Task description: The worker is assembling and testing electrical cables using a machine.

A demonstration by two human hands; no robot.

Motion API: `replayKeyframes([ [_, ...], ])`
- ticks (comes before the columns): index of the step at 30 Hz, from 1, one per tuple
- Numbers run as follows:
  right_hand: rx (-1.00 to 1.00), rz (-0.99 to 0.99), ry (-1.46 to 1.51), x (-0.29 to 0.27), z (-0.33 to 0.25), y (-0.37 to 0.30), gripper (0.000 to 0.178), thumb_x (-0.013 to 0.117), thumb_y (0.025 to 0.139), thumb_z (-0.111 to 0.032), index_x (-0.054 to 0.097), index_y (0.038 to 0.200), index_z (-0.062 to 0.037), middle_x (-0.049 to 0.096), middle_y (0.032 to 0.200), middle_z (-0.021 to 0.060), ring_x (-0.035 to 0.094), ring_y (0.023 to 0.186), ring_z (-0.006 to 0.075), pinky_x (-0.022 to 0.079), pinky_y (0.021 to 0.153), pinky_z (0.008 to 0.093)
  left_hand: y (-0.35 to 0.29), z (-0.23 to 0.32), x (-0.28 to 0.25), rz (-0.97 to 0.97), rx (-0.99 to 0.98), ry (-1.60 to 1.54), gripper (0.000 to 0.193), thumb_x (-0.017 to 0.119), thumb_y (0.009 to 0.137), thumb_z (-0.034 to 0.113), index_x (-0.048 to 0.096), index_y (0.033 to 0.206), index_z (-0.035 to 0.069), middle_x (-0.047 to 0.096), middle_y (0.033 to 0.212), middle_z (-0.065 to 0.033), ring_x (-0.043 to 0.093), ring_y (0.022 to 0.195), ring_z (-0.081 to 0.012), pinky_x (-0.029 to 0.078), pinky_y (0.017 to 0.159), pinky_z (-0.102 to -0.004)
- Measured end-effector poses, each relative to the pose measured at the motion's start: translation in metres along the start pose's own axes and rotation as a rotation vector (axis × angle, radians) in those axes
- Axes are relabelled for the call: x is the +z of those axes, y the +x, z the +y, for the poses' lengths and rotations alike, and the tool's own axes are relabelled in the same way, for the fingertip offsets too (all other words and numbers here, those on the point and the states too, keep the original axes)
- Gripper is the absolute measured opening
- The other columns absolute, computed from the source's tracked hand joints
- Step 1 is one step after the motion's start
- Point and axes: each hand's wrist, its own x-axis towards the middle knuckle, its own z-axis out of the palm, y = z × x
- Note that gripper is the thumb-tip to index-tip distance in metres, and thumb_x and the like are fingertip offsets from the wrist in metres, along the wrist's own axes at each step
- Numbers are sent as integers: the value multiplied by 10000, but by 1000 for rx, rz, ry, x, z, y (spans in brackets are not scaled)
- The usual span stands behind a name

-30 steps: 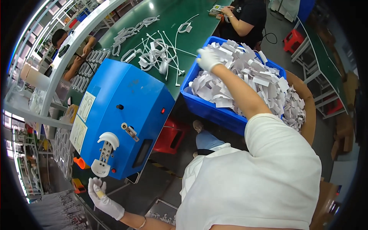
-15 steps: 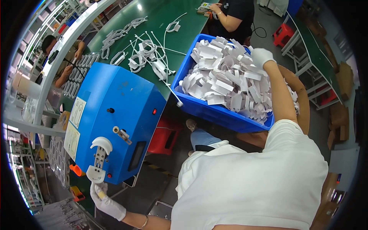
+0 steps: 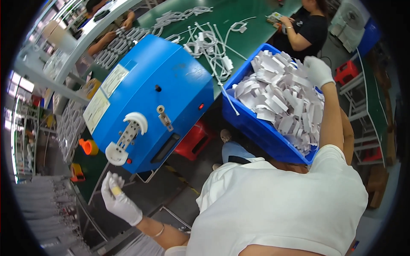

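Observation:
My left hand (image 3: pixel 119 198), in a white glove with a yellow patch on one finger, is just below the white lower cradle (image 3: pixel 116 154) of a blue machine (image 3: pixel 149 85), apart from it. Its fingers are loosely bent and spread, and nothing shows between them. A second curved white cradle (image 3: pixel 137 121) sits above, joined by a metal bar with holes. At the far right edge of a blue bin (image 3: pixel 260 136), my gloved right hand (image 3: pixel 319 71) is at the pile of white bands and flaps (image 3: pixel 277 91). Its fingers curl down, hiding whatever they grip.
Coiled white cables (image 3: pixel 209 45) lie on the green table (image 3: pixel 252 25) behind the machine. An orange tape dispenser (image 3: pixel 89 147) stands at left. A red stool (image 3: pixel 194 141) is under the table. Co-workers sit at the far side, one in black (image 3: pixel 309 32).
My left hand has come away from the lower cradle and sits below it. My right hand stays by the bin's far edge. The whole view has shifted, so the surroundings appear farther right.

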Motion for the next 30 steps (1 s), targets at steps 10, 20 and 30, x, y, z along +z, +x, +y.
replayKeyframes([
  [10, -1272, 434, 897, -61, -302, -69, 133, 632, 738, -5, 586, 851, -59, 653, 1011, 105, 630, 888, 301, 510, 754, 343, -12, 65, 95, -279, 293, -108, 474, 738, 787, 79, 547, 1211, -11, 611, 1088, -120, 610, 895, -186, 490, 808, -285],
  [20, -1065, 261, 1416, -18, -392, -56, 227, 656, 835, -30, 612, 1057, -44, 648, 1026, 89, 631, 967, 189, 504, 835, 284, 25, 21, 69, 281, 248, -57, 102, 658, 849, 8, 627, 946, 6, 637, 924, -77, 616, 796, -130, 513, 705, -263],
  [30, -1005, -150, 1677, -10, -378, -72, 171, 607, 908, -107, 610, 1065, -38, 626, 1020, 48, 559, 678, 36, 439, 495, 170, 39, -11, 58, 288, 256, 23, 153, 675, 872, 160, 647, 927, 20, 645, 893, -88, 602, 773, -173, 490, 689, -281],
])
